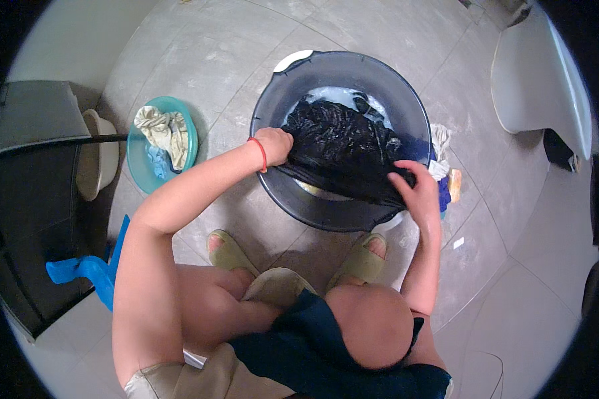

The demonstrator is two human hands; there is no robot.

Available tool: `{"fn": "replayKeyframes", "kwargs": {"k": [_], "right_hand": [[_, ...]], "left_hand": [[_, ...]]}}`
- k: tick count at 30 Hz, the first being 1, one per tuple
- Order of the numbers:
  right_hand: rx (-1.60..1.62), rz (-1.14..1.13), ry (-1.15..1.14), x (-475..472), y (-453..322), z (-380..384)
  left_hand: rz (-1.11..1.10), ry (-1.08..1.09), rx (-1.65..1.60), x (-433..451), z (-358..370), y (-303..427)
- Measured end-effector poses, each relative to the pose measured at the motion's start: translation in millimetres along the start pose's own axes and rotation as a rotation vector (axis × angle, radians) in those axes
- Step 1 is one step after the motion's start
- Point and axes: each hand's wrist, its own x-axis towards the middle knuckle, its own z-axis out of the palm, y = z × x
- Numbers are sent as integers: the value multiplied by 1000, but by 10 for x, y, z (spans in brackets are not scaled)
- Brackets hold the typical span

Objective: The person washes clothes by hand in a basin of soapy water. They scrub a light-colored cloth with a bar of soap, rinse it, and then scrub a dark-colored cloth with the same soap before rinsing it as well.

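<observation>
A wet black cloth (339, 134) lies bunched in a large dark plastic basin (324, 214), with pale soapy water (332, 93) showing around it. At the basin's left rim, my left hand (273, 145) grips an edge of the cloth. My right hand (419, 187) is at the right rim, its thumb and forefinger spread at the cloth's other end. Between the two hands a strip of the fabric is drawn fairly taut. Whether the remaining right fingers close on the cloth is hidden.
A teal basin (193, 144) on the left holds cream cloth (167, 129) and light blue cloth (158, 162). A cream basin (111, 154) leans near a black cabinet (30, 209). White cloth (440, 144) and a yellowish block (454, 185) sit right of the dark basin. A white fixture (534, 75) stands farther right.
</observation>
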Motion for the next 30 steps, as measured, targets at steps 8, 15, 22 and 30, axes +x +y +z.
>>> {"fn": "replayKeyframes", "kwargs": {"k": [8, 15, 22, 30], "right_hand": [[-218, -29, -382, -66, -135, -115], [503, -170, 438, 64, -418, -457], [504, -71, 268, 263, -442, 310], [356, -283, 98, 183, -251, 432]], "left_hand": [[-52, 835, -820, 190, -494, -707], [134, 1058, -1254, -306, -1197, -584], [276, -30, -2240, 62, -258, 125], [-127, 182, -2343, 599, 47, 531]]}}
